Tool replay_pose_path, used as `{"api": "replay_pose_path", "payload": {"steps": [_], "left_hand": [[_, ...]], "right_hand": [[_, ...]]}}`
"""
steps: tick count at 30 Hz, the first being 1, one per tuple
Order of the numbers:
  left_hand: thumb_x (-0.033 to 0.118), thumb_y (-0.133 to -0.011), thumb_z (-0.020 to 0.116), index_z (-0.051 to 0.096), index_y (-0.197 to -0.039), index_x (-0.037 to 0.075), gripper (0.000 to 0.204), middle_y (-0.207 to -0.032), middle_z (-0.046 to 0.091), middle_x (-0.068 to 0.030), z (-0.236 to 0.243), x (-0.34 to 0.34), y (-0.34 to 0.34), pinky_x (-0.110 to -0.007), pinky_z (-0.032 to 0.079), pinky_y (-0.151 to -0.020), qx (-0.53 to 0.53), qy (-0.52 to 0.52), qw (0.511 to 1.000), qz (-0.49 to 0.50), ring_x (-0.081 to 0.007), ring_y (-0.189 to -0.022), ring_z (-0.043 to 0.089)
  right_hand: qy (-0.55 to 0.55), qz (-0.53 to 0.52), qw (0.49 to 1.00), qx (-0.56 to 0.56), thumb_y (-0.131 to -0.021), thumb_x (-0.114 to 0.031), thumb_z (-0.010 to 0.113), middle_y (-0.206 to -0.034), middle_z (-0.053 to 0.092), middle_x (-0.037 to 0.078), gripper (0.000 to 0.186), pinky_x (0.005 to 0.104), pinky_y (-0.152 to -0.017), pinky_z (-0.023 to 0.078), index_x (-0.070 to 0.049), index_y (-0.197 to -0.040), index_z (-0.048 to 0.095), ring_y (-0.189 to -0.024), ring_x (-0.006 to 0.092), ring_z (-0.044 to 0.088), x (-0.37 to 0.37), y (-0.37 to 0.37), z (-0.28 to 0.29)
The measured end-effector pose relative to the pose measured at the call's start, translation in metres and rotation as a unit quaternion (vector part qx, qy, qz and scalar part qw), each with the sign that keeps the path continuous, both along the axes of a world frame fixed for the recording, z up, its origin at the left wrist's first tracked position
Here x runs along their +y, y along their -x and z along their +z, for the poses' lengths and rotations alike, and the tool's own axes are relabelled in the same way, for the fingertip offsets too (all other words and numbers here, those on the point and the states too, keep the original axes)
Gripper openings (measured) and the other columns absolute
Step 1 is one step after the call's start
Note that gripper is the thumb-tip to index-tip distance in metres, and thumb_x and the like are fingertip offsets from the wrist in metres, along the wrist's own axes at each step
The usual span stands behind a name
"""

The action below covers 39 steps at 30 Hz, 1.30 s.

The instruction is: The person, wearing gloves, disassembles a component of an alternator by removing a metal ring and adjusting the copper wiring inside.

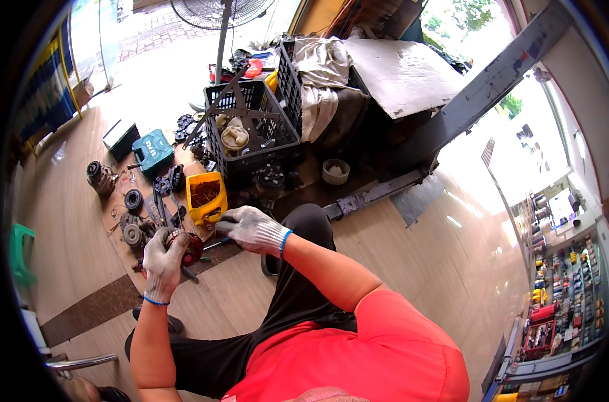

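My left hand [163, 264], in a white knit glove, grips a dark red round metal part [192, 248]. My right hand [254, 229], gloved likewise, has its fingers curled beside a yellow cut-open plastic container [206, 195] holding rusty brown contents; what those fingers hold is hidden. A slim screwdriver-like tool [217, 242] lies below that hand. Around the left hand on a cardboard sheet [120, 248] are a metal pulley part [133, 234], a black ring [134, 199], dark parts [165, 182] and assorted tools.
A black crate [287, 144] with parts stands ahead, near a teal case [152, 151], a metal housing [101, 179] and a small white tub [335, 171]. A steel beam [472, 87] runs at right. A green stool [21, 248] is at left; stocked shelves [566, 288] stand far right.
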<state>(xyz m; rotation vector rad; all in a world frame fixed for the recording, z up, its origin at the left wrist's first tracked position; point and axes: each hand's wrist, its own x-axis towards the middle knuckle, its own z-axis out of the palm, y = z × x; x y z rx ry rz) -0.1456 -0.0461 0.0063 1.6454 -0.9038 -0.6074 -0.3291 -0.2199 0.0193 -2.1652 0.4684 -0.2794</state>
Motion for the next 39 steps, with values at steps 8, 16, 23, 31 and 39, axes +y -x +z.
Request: {"api": "replay_pose_path", "payload": {"steps": [8,16,23,31,39], "left_hand": [[0.032,-0.096,0.074,0.064,-0.105,0.009,0.027,-0.092,0.070,-0.0021,-0.008,-0.007,-0.012,-0.031,0.060,-0.069,0.500,0.156,0.838,0.156,-0.0150,-0.078,0.069],[0.047,-0.093,0.074,0.058,-0.128,0.015,0.051,-0.112,0.066,-0.0047,-0.027,-0.011,-0.031,-0.034,0.058,-0.063,0.457,0.190,0.842,0.217,-0.0199,-0.091,0.069],[0.047,-0.097,0.068,0.062,-0.127,0.019,0.041,-0.101,0.070,-0.0004,-0.045,-0.007,-0.039,-0.029,0.052,-0.063,0.464,0.160,0.852,0.182,-0.0132,-0.082,0.068],[0.051,-0.095,0.070,0.056,-0.132,0.015,0.054,-0.113,0.063,-0.0042,-0.032,-0.015,-0.015,-0.031,0.057,-0.069,0.432,0.135,0.869,0.201,-0.0176,-0.093,0.064],[0.044,-0.101,0.064,0.041,-0.155,0.022,0.062,-0.143,0.050,-0.0027,-0.042,-0.014,-0.007,-0.037,0.057,-0.085,0.429,0.138,0.871,0.194,-0.0217,-0.119,0.057]], "right_hand": [[-0.263,-0.038,0.951,0.155,-0.097,-0.009,0.055,-0.081,0.065,0.002,0.020,0.0263,-0.052,0.046,-0.005,-0.108,0.071,-0.063,0.0082,0.058,0.027,0.010,-0.023],[-0.117,0.093,0.985,0.087,-0.097,-0.016,0.058,-0.078,0.064,0.012,0.018,0.0351,-0.062,0.050,-0.002,-0.099,0.070,-0.069,0.0256,0.062,0.057,0.058,-0.007],[0.120,0.120,0.974,0.153,-0.099,-0.022,0.054,-0.098,0.070,0.019,0.024,0.0459,-0.080,0.054,-0.008,-0.108,0.070,-0.090,0.0387,0.068,0.025,0.193,-0.013],[0.255,0.012,0.862,0.437,-0.093,-0.013,0.050,-0.110,0.066,0.004,0.022,0.0459,-0.070,0.056,-0.016,-0.109,0.064,-0.084,0.0306,0.070,0.007,0.404,-0.089],[-0.229,-0.141,0.833,0.483,-0.094,-0.051,0.063,-0.120,0.071,0.017,0.067,0.0396,-0.089,0.053,-0.013,-0.148,0.052,-0.098,0.0288,0.069,0.036,0.436,-0.055]]}}
